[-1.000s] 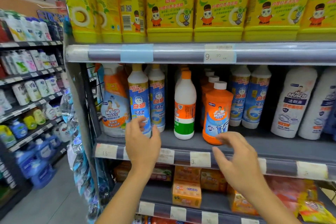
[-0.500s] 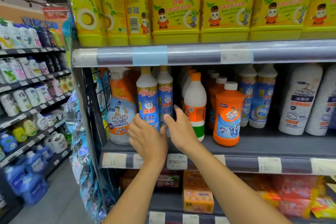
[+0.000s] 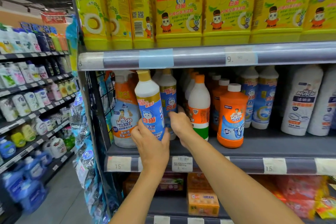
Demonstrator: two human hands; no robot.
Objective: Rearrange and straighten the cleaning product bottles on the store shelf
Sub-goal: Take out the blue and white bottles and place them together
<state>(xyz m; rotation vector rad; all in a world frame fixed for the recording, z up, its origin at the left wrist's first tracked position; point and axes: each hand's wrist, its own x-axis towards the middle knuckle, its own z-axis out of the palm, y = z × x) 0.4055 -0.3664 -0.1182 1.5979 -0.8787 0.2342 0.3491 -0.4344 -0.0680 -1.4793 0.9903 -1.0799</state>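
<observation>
Grey shelf (image 3: pixel 254 151); left hand (image 3: pixel 152 147) grip clutching blue-label bottle (image 3: pixel 150 107); right hand (image 3: pixel 180 125) apparently grasping neighbour bottle (image 3: pixel 168 94).

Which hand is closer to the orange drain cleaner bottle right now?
Right. The right hand reaches past the white bottle, which stands beside the orange drain cleaner bottle. The left hand is farther left, gripping the blue-label bottle.

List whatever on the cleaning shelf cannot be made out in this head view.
- Base of the front blue-label bottle: covered by the left hand.
- Second blue-label bottle: its lower part is behind the right hand and the front bottle.
- Right hand's fingers: grip unclear.
- White bottle at the right edge: cut off by the frame.
- Price tags: print too small.
</observation>
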